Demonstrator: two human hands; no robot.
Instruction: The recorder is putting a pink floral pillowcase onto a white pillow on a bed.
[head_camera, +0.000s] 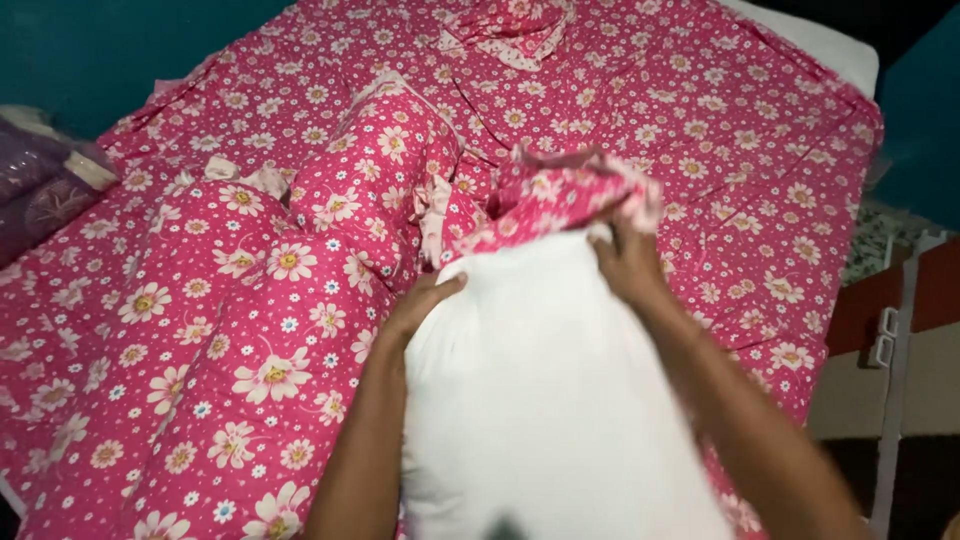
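Hands gripped one white pillow (545, 400) at centre-bottom of the frame: the left hand (420, 305) clasped its upper-left edge, the right hand (628, 262) pinched the bunched pink floral cover (560, 195) over its top corner. That cover (barely started on) looked likely to slip off if either grip slackened. Two covered pillows (250, 330) lay left on the one bed (740, 150).

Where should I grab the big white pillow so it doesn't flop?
Probably best at its two top corners, one from each side, as both hands do now. The pillow stands on end, soft and wide, so its middle gives no firm hold. The left hand presses the left corner; the right hand grips the right one, by the bunched pink cover.
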